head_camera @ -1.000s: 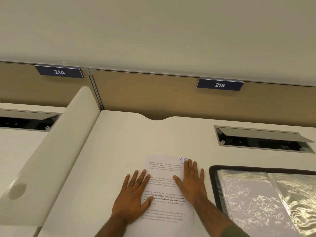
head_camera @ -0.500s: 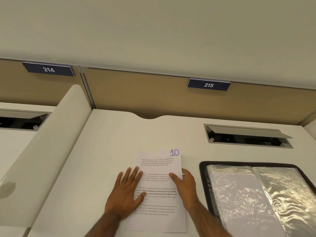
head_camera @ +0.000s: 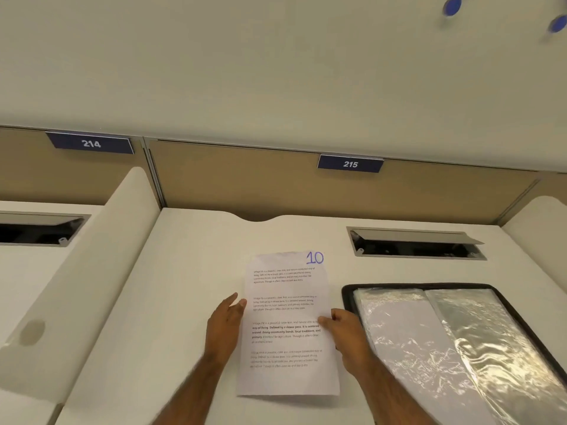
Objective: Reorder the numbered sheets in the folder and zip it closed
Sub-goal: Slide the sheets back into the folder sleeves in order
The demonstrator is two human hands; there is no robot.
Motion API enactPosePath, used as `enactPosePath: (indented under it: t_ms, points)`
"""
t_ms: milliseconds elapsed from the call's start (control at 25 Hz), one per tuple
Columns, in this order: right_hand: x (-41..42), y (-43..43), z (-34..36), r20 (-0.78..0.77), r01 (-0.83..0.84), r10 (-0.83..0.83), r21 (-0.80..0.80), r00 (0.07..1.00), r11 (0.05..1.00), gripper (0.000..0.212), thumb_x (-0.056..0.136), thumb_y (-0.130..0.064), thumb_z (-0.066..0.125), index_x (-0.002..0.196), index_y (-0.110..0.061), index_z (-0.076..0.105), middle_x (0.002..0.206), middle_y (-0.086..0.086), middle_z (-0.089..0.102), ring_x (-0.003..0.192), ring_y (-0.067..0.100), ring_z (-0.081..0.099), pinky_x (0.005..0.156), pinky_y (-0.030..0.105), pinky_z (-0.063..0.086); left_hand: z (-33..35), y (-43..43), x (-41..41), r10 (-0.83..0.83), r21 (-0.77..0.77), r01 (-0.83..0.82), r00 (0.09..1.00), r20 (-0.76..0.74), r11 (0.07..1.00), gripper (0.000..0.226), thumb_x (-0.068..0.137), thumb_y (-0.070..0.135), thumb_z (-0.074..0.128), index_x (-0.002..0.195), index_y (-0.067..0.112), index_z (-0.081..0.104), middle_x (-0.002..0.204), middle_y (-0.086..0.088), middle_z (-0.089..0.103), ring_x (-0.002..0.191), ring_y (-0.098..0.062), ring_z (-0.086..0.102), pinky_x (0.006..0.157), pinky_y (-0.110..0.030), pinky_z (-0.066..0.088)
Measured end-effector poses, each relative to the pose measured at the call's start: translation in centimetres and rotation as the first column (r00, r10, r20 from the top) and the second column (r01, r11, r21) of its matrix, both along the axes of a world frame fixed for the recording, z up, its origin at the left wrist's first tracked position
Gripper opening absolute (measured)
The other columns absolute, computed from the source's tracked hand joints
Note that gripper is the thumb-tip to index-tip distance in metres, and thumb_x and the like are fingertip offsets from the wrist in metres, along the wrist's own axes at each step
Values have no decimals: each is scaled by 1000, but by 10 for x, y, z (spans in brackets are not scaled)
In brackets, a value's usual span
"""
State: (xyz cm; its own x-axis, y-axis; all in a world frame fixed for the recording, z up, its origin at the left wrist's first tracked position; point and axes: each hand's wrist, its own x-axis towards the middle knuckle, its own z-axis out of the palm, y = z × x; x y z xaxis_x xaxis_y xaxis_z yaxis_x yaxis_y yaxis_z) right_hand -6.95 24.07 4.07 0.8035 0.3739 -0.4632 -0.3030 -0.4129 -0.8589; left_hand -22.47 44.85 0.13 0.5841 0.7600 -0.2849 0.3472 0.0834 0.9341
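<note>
Folder (head_camera: pixel 414 285) cut off at right — right hand (head_camera: pixel 346 332) pinches sheet (head_camera: pixel 288 314), fingers half-hidden.

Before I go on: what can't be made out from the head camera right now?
All head view:
- Folder: right and near sides cut off by the frame; zip unseen.
- Anything under the sheet marked 10: covered by it.
- Sheet's printed text: too small, blurred.
- Plastic sleeves: contents lost in glare.

1 head-worn camera looks forward and down, close over the desk (head_camera: pixel 199 271)
</note>
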Motion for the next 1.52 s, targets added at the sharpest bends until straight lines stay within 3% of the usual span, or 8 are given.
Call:
enactPosePath:
  t_ms: [80,160,360,480,640,800,1120,1520]
  points:
    - [1,-9,11,-25,25,-24,35,999,999,9,93,-6,66,98,0,71,94,10,78,90,33,75,83,51,61,13,-2,5,-50,-149,55,998,33,987,17,100,31,61,109,22,73,102,3,78,93,-18,73,87,-39,57]
    - [2,-18,24,-22,47,-46,58,999,997,9,93,-6,66,100,-3,71,94,8,78,90,33,75,89,56,57,21,-10,8,-102,-183,107,994,36,977,15,98,26,65,96,16,75,87,3,78,74,-16,69,68,-34,52]
    - [2,-51,44,-3,96,-97,96,995,991,12,95,-5,65,104,-1,73,95,10,78,87,31,76,84,49,61,37,-47,16,-144,-176,147,989,34,973,18,96,15,66,84,2,69,72,3,72,52,-6,56,49,-21,39]
    - [12,-81,49,28,115,-117,80,993,990,16,94,-5,66,102,8,70,93,13,78,87,35,75,82,50,62,45,-76,23,-167,-175,175,984,59,969,19,98,17,64,89,1,70,82,-2,77,59,-8,65,51,-19,45]
    - [36,-116,50,50,76,-80,90,995,993,16,94,-7,66,99,8,69,91,11,78,87,34,75,85,55,59,52,-113,37,-173,-145,184,981,87,972,25,100,21,61,94,-2,70,90,-8,78,82,-28,75,73,-45,60]
    - [71,-154,45,38,54,-59,115,998,992,16,94,-8,67,99,7,69,91,11,78,88,34,75,86,58,58,63,-152,71,-144,-106,155,984,105,982,27,101,22,60,94,-2,70,89,-6,78,86,-31,75,83,-49,60]
    - [170,-265,41,10,-27,26,124,1000,992,11,94,-4,63,98,2,72,92,11,78,86,32,76,83,53,61,67,-279,154,-31,-56,35,997,65,998,26,103,24,56,93,6,72,87,-4,78,79,-27,76,76,-43,62]
    - [199,-349,59,63,-43,35,121,997,992,14,93,0,63,101,-5,74,98,6,79,87,26,77,81,49,62,91,-353,199,-71,-33,74,993,90,997,25,105,22,53,95,9,72,88,-3,78,79,-24,76,74,-42,62]
